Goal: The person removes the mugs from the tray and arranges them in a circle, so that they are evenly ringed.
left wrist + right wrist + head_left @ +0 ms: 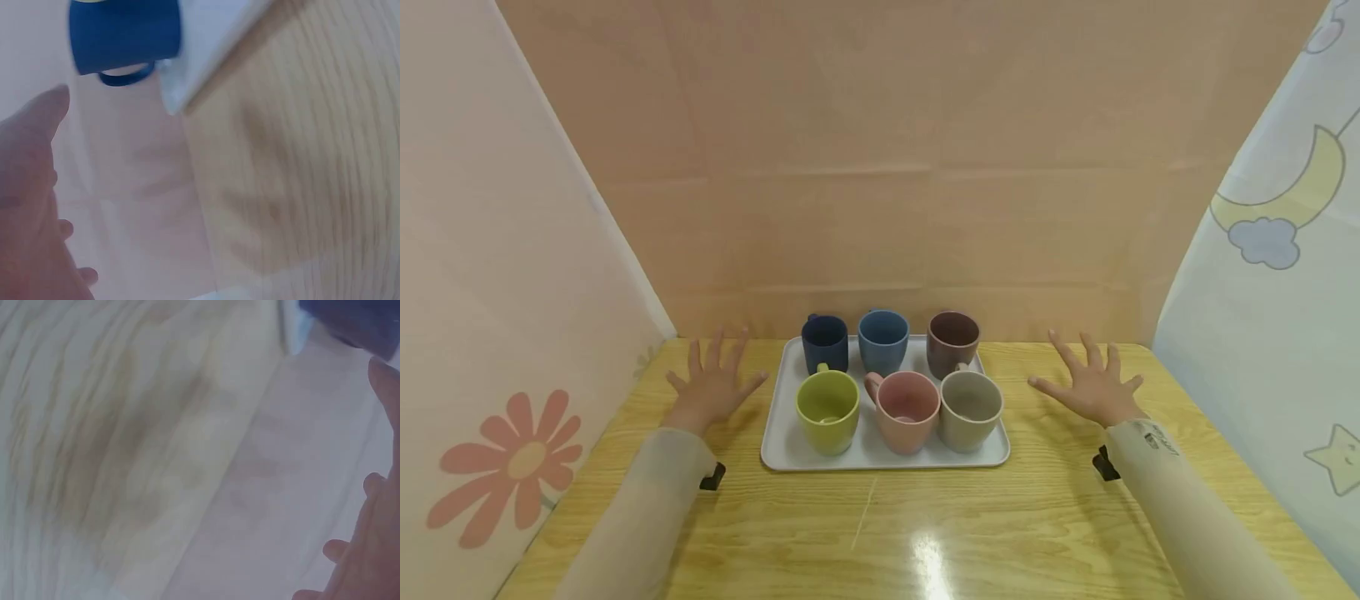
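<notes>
Both hands are spread with straight fingers and hold nothing. The left hand (711, 387) is left of a white tray (868, 459); the right hand (1093, 385) is on the tray's other side. Two rows of mugs stand upright on the tray. Along the back are a dark navy mug (826, 354), a blue mug (883, 348) and a brown mug (952, 354). In front stand a yellow-green mug (827, 421), a pink mug (907, 421) with its handle to the left, and a grey-beige mug (968, 421). In the left wrist view, the navy mug (125, 37) is beyond the thumb.
The tray sits on a wooden table (820, 533). An orange-tan sheet (880, 167) rises behind the table's far edge. Printed cloth panels close the sides, with a red flower (497, 475) at left and a yellow moon (1315, 183) at right.
</notes>
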Motion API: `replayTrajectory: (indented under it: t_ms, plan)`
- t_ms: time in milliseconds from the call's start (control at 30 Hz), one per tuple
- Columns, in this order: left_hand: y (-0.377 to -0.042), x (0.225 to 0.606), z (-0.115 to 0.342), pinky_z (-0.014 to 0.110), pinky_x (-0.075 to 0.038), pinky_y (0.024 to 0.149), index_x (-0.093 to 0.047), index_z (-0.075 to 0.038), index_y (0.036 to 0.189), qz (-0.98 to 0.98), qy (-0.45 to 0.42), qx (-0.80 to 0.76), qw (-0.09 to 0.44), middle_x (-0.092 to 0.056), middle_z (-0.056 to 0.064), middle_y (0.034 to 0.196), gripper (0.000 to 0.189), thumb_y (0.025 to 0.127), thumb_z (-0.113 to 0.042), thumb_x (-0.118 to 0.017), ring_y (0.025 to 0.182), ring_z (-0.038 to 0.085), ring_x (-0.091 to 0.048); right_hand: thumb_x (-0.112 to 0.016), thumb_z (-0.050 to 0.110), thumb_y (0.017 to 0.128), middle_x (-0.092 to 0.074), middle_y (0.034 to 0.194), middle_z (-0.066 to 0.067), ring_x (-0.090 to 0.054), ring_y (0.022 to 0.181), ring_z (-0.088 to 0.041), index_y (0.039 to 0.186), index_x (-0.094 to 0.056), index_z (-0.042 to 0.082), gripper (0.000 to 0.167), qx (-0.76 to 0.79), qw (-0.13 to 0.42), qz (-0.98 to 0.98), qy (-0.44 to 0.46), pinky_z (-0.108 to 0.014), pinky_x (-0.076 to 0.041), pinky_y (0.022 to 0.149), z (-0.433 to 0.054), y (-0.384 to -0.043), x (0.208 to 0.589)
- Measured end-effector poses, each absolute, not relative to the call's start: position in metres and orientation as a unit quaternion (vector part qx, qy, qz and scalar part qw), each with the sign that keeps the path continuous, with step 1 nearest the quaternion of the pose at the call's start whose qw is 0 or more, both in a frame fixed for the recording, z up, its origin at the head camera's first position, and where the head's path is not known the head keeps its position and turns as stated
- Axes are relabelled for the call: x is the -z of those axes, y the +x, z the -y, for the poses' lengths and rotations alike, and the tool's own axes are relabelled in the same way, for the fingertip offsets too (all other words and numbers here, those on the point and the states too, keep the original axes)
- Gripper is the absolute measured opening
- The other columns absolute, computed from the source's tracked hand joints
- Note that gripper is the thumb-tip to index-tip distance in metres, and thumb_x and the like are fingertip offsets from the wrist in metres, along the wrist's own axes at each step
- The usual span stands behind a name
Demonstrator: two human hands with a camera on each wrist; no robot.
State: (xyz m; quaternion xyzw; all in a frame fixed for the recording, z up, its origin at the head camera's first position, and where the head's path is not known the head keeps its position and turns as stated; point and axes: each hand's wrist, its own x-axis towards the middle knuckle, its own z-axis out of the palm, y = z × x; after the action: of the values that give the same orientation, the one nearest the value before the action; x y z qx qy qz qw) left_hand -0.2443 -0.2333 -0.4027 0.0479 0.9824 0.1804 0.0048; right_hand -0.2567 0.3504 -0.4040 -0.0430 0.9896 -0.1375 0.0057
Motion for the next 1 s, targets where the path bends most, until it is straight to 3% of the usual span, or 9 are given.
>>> replayTrajectory:
  t_ms: [167,333,433,500,600,667,833,1000]
  plan:
    - [-0.234,0.402,0.234,0.083,-0.009,0.106,-0.006,-0.01,0.164,-0.966,0.068,-0.234,-0.085,0.003,0.028,0.166,0.08,0.106,-0.044,-0.05,0.147,0.059,0.001,-0.053,0.06,0.099,0.009,0.166,-0.025,0.004,0.143,-0.064,0.165,0.0,0.032,0.089,0.22,-0.046,-0.971,-0.083,-0.091,-0.016,0.088,-0.337,-0.238,0.393]
    - [-0.216,0.412,0.229,0.076,-0.018,0.11,-0.007,-0.002,0.162,-0.93,0.075,-0.34,-0.12,-0.003,0.03,0.165,0.079,0.107,-0.034,-0.053,0.146,0.058,-0.009,-0.049,0.038,0.108,-0.01,0.159,-0.031,-0.017,0.14,-0.059,0.162,-0.019,0.011,0.068,0.369,-0.076,-0.917,-0.128,-0.079,-0.031,0.097,-0.316,-0.218,0.396]
    - [-0.206,0.422,0.223,0.075,-0.018,0.111,-0.008,0.003,0.161,-0.913,0.068,-0.391,-0.097,-0.005,0.033,0.163,0.078,0.107,-0.031,-0.053,0.147,0.057,-0.009,-0.045,0.028,0.11,-0.021,0.155,-0.028,-0.031,0.137,-0.051,0.158,-0.027,0.005,0.056,0.428,-0.079,-0.887,-0.154,-0.066,-0.041,0.1,-0.303,-0.208,0.405]
    - [-0.201,0.43,0.219,0.073,-0.018,0.113,-0.011,0.006,0.159,-0.904,0.063,-0.416,-0.08,-0.008,0.035,0.162,0.075,0.107,-0.027,-0.053,0.147,0.057,-0.011,-0.044,0.023,0.11,-0.025,0.156,-0.024,-0.036,0.136,-0.047,0.158,-0.029,0.005,0.053,0.459,-0.07,-0.87,-0.164,-0.05,-0.045,0.103,-0.294,-0.203,0.412]
    - [-0.196,0.441,0.213,0.069,-0.021,0.115,-0.014,0.007,0.159,-0.89,0.054,-0.451,-0.045,-0.013,0.036,0.161,0.072,0.107,-0.023,-0.053,0.147,0.055,-0.015,-0.049,0.016,0.108,-0.028,0.157,-0.02,-0.038,0.136,-0.041,0.157,-0.03,0.006,0.054,0.494,-0.053,-0.848,-0.181,-0.025,-0.046,0.1,-0.282,-0.198,0.422]
    - [-0.195,0.447,0.211,0.065,-0.022,0.116,-0.014,0.007,0.159,-0.88,0.047,-0.472,-0.014,-0.014,0.035,0.16,0.071,0.107,-0.023,-0.052,0.147,0.053,-0.017,-0.056,0.011,0.105,-0.029,0.157,-0.02,-0.039,0.135,-0.039,0.156,-0.031,0.004,0.058,0.517,-0.044,-0.834,-0.191,-0.015,-0.045,0.097,-0.275,-0.197,0.428]
    - [-0.193,0.458,0.209,0.055,-0.023,0.12,-0.013,0.003,0.16,-0.848,0.032,-0.526,0.058,-0.014,0.03,0.163,0.072,0.108,-0.026,-0.052,0.15,0.046,-0.018,-0.075,0.005,0.092,-0.037,0.153,-0.019,-0.046,0.128,-0.036,0.156,-0.031,0.005,0.078,0.545,-0.023,-0.817,-0.188,-0.019,-0.049,0.097,-0.261,-0.197,0.44]
    - [-0.194,0.465,0.211,0.052,-0.024,0.12,-0.013,0.002,0.161,-0.821,0.04,-0.564,0.078,-0.02,0.026,0.164,0.072,0.107,-0.023,-0.054,0.15,0.042,-0.023,-0.084,0.012,0.085,-0.045,0.144,-0.015,-0.052,0.122,-0.035,0.158,-0.03,0.013,0.091,0.543,-0.011,-0.824,-0.158,-0.022,-0.05,0.094,-0.252,-0.197,0.446]
